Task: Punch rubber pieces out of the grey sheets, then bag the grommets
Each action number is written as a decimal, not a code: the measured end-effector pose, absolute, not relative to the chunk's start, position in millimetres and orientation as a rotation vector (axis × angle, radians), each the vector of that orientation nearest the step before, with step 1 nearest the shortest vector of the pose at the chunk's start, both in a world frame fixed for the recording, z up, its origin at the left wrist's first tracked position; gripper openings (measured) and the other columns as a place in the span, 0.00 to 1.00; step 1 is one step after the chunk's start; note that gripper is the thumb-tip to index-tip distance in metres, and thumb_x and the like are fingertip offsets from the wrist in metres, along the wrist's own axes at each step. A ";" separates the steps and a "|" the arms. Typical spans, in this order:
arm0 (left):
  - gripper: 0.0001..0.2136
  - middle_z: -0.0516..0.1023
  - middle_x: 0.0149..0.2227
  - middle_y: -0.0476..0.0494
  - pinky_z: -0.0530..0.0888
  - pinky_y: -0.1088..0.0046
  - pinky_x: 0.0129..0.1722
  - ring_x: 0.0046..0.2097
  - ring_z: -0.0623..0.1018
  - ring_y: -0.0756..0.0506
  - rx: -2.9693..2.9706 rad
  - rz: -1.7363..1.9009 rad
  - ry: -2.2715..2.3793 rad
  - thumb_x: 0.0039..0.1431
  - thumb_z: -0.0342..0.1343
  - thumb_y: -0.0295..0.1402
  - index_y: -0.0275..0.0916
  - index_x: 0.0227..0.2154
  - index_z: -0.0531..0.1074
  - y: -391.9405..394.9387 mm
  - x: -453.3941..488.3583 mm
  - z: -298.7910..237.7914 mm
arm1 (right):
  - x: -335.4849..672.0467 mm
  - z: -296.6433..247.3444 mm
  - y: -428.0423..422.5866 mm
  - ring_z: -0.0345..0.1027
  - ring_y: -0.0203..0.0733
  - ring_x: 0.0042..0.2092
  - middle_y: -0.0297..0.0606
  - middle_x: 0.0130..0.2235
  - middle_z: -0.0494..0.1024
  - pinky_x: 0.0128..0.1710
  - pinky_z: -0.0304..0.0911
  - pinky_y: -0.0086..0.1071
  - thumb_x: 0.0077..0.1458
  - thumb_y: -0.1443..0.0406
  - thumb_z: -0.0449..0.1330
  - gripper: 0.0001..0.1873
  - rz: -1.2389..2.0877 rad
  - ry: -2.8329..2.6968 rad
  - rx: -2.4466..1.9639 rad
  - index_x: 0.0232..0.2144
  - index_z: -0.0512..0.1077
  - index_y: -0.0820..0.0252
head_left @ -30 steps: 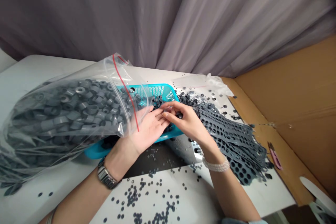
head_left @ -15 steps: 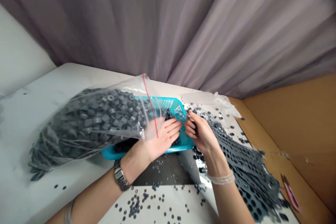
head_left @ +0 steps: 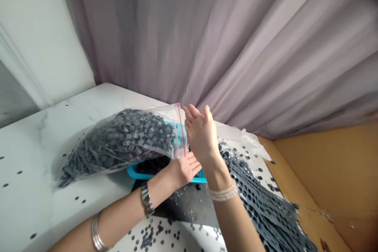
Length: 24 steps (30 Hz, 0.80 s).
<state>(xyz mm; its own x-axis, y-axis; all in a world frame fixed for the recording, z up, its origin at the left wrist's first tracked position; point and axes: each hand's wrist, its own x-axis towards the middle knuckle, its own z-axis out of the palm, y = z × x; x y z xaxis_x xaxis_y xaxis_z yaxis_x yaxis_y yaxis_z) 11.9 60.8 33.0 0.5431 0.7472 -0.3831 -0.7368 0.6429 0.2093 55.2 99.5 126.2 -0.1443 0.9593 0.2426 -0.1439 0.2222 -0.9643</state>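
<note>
My left hand [head_left: 183, 171] lies palm up, fingers stretched out, at the mouth of a clear zip bag [head_left: 138, 134] with a red stripe. Small dark grey ring-like pieces fill the bag, which leans over a turquoise perforated basket [head_left: 198, 180]. Dark pieces are in the basket, partly hidden by the bag and my hands. Raised just right of the bag's mouth, my right hand [head_left: 201, 132] has its fingers apart and nothing visible in it. Whether it touches the bag edge I cannot tell.
Dark perforated sheets [head_left: 262, 201] lie at the right. Small dark discs [head_left: 150, 238] are scattered over the white table [head_left: 109, 90]. Crumpled clear plastic [head_left: 255, 143] lies at the back right, beside a brown cardboard panel [head_left: 330, 165]. A grey curtain [head_left: 153, 39] hangs behind.
My right hand has opened from a closed pose and risen leftward to the bag's mouth. My left hand stays stretched out below it. The view has shifted, bringing more table at left into sight.
</note>
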 end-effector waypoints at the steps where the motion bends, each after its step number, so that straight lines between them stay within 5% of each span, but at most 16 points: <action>1: 0.22 0.69 0.59 0.34 0.66 0.67 0.59 0.60 0.70 0.43 0.021 0.877 0.474 0.67 0.39 0.36 0.33 0.61 0.58 62.2 10.6 34.2 | 60.4 128.2 97.6 0.49 0.40 0.67 0.35 0.54 0.75 0.63 0.50 0.46 0.57 0.47 0.48 0.21 1.195 -1.322 -0.866 0.38 0.75 0.49; 3: 0.24 0.67 0.60 0.29 0.67 0.68 0.58 0.60 0.70 0.42 0.011 0.870 0.489 0.66 0.41 0.35 0.29 0.62 0.56 63.7 7.3 38.0 | 80.9 131.5 94.3 0.45 0.37 0.68 0.35 0.52 0.76 0.65 0.46 0.42 0.56 0.48 0.52 0.17 1.203 -1.259 -0.881 0.33 0.74 0.48; 8: 0.24 0.72 0.55 0.28 0.74 0.68 0.50 0.55 0.74 0.41 -0.003 0.834 0.476 0.64 0.41 0.29 0.28 0.61 0.57 62.2 1.4 48.8 | 160.9 134.2 77.5 0.66 0.45 0.58 0.43 0.49 0.78 0.63 0.53 0.46 0.60 0.51 0.47 0.22 1.245 -0.944 -0.925 0.44 0.72 0.56; 13: 0.20 0.77 0.40 0.33 0.78 0.67 0.39 0.43 0.80 0.42 0.002 0.834 0.548 0.62 0.42 0.25 0.28 0.56 0.64 59.7 3.4 55.3 | 260.3 128.7 39.2 0.74 0.46 0.49 0.45 0.42 0.81 0.55 0.65 0.43 0.57 0.58 0.52 0.14 1.027 -0.687 -0.993 0.37 0.74 0.59; 20: 0.15 0.74 0.33 0.39 0.77 0.71 0.29 0.34 0.78 0.46 0.069 0.836 0.656 0.60 0.43 0.22 0.29 0.45 0.70 59.2 3.0 62.7 | 325.0 94.7 -13.7 0.76 0.41 0.34 0.41 0.31 0.80 0.37 0.73 0.35 0.51 0.63 0.57 0.07 0.891 -0.692 -1.234 0.31 0.72 0.59; 24: 0.12 0.67 0.25 0.47 0.69 0.79 0.19 0.23 0.70 0.52 0.100 0.960 0.724 0.58 0.42 0.20 0.31 0.38 0.70 58.5 2.0 63.6 | 299.1 74.1 -10.5 0.76 0.39 0.33 0.40 0.32 0.79 0.35 0.72 0.33 0.53 0.60 0.57 0.08 0.927 -0.852 -1.323 0.32 0.71 0.59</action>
